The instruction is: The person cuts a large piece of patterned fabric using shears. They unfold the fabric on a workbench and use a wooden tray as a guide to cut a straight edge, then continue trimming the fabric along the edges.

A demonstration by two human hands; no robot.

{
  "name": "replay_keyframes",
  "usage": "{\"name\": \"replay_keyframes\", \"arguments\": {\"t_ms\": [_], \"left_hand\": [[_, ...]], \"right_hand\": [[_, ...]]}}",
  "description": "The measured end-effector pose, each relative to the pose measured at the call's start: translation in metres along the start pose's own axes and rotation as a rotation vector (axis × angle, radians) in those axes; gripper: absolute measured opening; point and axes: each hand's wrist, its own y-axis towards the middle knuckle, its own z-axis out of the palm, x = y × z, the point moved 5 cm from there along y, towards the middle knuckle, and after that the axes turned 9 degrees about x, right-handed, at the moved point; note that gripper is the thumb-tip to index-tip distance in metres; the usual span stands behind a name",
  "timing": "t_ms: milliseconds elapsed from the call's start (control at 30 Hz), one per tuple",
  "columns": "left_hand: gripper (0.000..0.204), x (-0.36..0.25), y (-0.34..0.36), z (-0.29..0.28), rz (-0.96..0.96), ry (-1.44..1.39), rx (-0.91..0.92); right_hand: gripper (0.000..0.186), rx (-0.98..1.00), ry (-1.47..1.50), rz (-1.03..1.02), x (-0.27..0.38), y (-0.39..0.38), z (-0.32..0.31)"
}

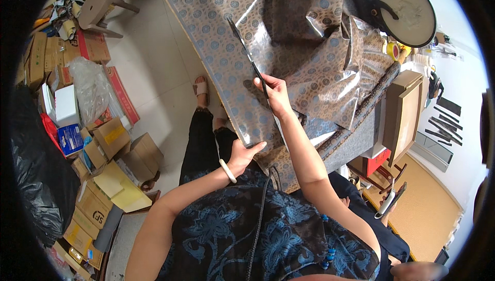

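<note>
My right hand (275, 95) is closed round a long thin black tool with a silvery middle (249, 55); its exact kind is unclear. The tool slants up and left across a glossy brown sheet with round blue motifs (216, 38). At the sheet's near left corner is my left hand (245, 157), a white bangle (227, 171) on its wrist. Its thumb lies over the sheet and its other fingers are mostly hidden at the edge, gripping it. To the right the sheet rises in large shiny folds (330, 59).
Cardboard boxes (144, 157), a clear plastic bag (90, 85) and a stool (98, 10) crowd the left floor. A round lamp-like disc (407, 13) and a yellow tape roll (393, 50) are far right. At lower right, another person's hand holds a phone (392, 201).
</note>
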Motion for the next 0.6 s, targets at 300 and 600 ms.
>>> {"name": "replay_keyframes", "arguments": {"t_ms": [300, 600], "left_hand": [[0.036, -0.002, -0.001, 0.001, -0.061, 0.056, 0.034], [0.030, -0.005, -0.004, 0.002, -0.018, 0.022, 0.015]], "right_hand": [[0.034, -0.011, -0.059, -0.006, 0.001, 0.003, 0.000], [0.031, 0.058, -0.007, -0.054, 0.016, 0.026, 0.011]]}}
